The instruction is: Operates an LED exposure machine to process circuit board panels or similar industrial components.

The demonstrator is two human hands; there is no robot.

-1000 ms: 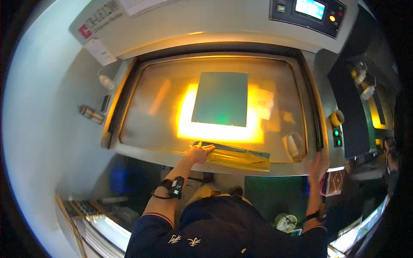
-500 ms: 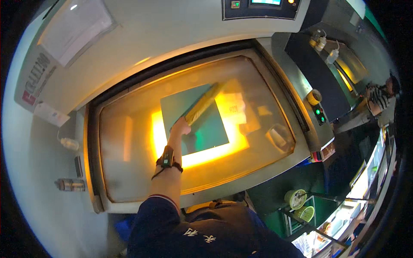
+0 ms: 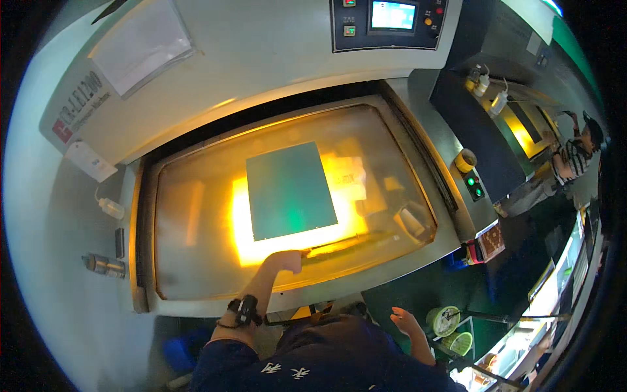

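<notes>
My left hand (image 3: 287,262), with a black band on the wrist, is closed on one end of a long, flat, yellowish strip (image 3: 353,245). This strip stretches right over the front part of the glowing table surface, and its kind is hard to make out. Behind it a square grey-green panel (image 3: 290,189) lies flat on the bright yellow-lit area. The strip is apart from the panel. Low and to the right, off the machine's front edge, my right hand (image 3: 405,321) has its fingers apart and holds nothing.
A raised machine cover (image 3: 261,59) with a control screen (image 3: 392,15) rises behind the lit bed. A tape roll (image 3: 465,160) rests on the right side. Squeeze bottles (image 3: 111,208) hang at left. Green baskets (image 3: 444,320) stand lower right. Another person (image 3: 575,157) works at far right.
My left hand has drawn the strip off the panel toward me, turning it nearly level. My right hand has come into view at the lower right.
</notes>
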